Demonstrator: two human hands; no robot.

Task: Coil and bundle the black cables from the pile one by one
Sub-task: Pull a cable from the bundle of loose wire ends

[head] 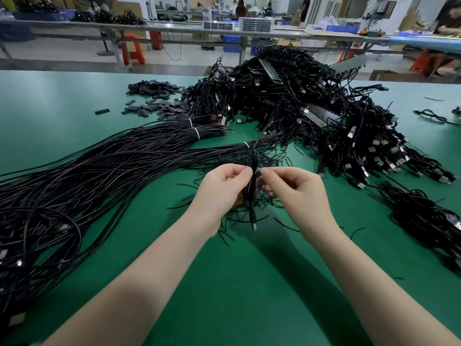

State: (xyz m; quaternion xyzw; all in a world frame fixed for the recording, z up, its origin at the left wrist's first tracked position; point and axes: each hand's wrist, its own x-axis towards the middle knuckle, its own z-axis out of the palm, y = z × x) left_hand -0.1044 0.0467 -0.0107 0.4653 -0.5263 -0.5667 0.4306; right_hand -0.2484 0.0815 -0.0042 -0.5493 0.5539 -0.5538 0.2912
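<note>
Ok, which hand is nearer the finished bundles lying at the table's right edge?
Right. The right hand sits between the coiled cable and the finished bundles; the left hand is on the coil's far side.

A green table (pixel 74 96) is carrying a big pile of black cables (pixel 311 108). Long tied cable bundles (pixel 99 166) are lying at its left, small black pieces (pixel 154 96) behind them, and short black ties (pixel 249 211) near the middle.

Two bare forearms reach forward from the lower corners and converge toward the centre. The left hand (pixel 222 193) is curled, thumb and fingers (pixel 243 172) pinching at its top. The right hand (pixel 296 191) mirrors it, fingers bent inward and pinching. The fingertips of both hands nearly meet, wrists slightly raised.
</note>
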